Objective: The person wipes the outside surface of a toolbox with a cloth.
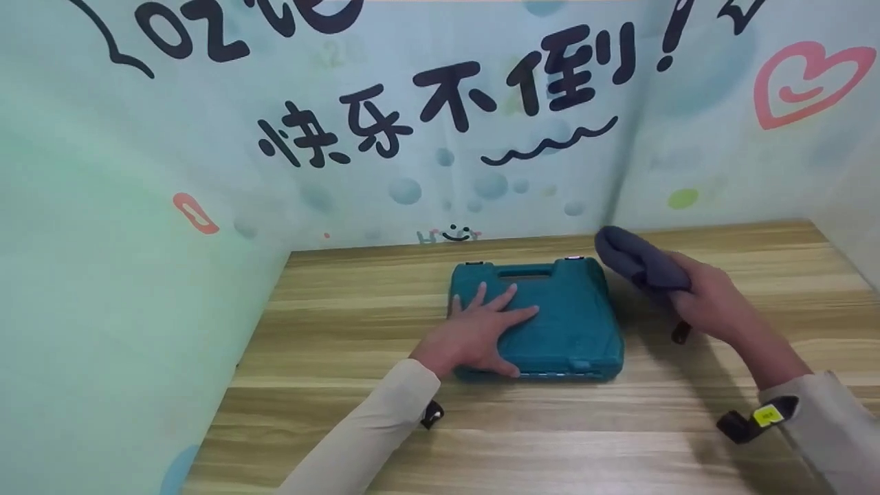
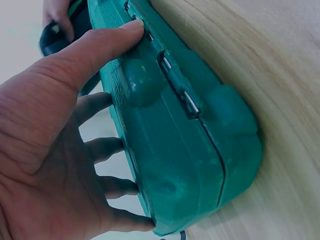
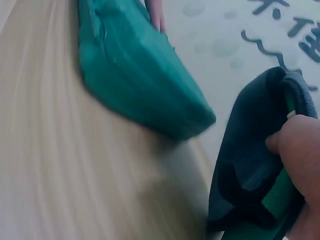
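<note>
A teal plastic carrying case [image 1: 557, 323] lies flat on the wooden table, its handle toward the back wall. My left hand [image 1: 474, 333] rests on the case's top with fingers spread. In the left wrist view, the thumb [image 2: 100, 47] reaches to the edge by the metal-pinned hinge, and the fingertips touch the top. To the right of the case, my right hand [image 1: 711, 295] grips a folded dark grey cloth [image 1: 636, 258], held above the table. The right wrist view shows the cloth [image 3: 255, 125] with a green patch near the thumb; most of the right fingers are hidden there.
The wooden table [image 1: 344, 295] meets a pale printed backdrop [image 1: 447, 185] with black lettering at the back. Pale side panels [image 1: 124, 309] stand at left and right. A black strap with a yellow label [image 1: 766, 414] sits at the right wrist.
</note>
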